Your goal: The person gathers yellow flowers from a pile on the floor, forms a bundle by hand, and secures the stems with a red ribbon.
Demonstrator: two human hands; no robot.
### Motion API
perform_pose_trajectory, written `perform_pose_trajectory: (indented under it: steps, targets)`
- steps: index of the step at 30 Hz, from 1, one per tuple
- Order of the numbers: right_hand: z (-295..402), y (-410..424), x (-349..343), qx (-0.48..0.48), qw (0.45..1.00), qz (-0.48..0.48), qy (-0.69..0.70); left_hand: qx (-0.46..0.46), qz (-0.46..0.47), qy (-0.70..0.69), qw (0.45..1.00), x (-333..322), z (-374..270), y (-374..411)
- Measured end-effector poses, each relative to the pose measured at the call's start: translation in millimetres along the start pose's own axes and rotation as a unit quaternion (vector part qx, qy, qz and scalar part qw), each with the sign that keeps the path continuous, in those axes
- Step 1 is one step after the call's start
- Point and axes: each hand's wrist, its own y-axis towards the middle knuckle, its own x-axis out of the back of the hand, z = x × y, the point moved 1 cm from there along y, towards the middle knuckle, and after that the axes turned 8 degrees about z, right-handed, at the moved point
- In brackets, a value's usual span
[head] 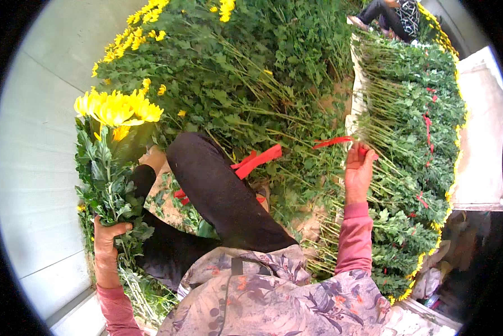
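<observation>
My left hand [108, 239] grips the stems of an upright bunch of yellow chrysanthemums [119, 107], whose big blooms stand at the top and dark green leaves below. Out to the right, my right hand [357, 170] holds a thin red strip [333, 142] between thumb and fingers, with one end trailing left. Just beyond that hand are the stem ends of the laid-out bunches [419, 138], tied with red strips and with yellow heads along the far right edge. A bundle of red strips [259, 161] sticks up beside my bent knee [201, 155].
Loose chrysanthemum stems [243, 80] with leaves heap across the floor ahead. A pale wall [41, 147] runs along the left. At the upper right another person's legs [388, 19] show beside the flowers. A pale sheet edge [354, 92] lies under the row of bunches.
</observation>
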Motion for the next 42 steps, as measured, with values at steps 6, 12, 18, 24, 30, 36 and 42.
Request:
perform_pose_trajectory:
  steps: [6,12,18,24,30,36,42]
  targets:
    - [-51.3,-29.4,-144.0,-0.077,0.980,0.184,-0.014,-0.002,-0.046,-0.087,0.995,5.4,-20.2,-20.4]
    - [-80.4,-112.3,-267.1,0.136,0.781,0.542,-0.277,0.015,0.030,-0.207,0.978,1.2,-64.0,-70.3]
    - [-108.8,-196.8,-313.0,0.269,0.554,0.760,-0.207,0.074,0.174,-0.274,0.943,-0.1,-37.1,-73.3]
    - [-124.4,-240.3,-298.6,0.237,0.534,0.791,-0.183,0.101,0.195,-0.284,0.933,-31.0,-28.7,-62.4]
    - [-143.1,-233.2,-278.3,-0.347,0.725,0.587,-0.096,-0.014,0.225,-0.296,0.928,-20.0,-4.4,-75.5]
    - [-154.8,-230.8,-287.5,-0.471,0.737,0.485,0.006,-0.059,0.352,-0.403,0.843,-1.9,28.0,-66.2]
    - [-148.6,-223.5,-284.3,-0.425,0.777,0.465,0.015,0.006,0.208,-0.284,0.936,-35.0,-16.8,-75.4]
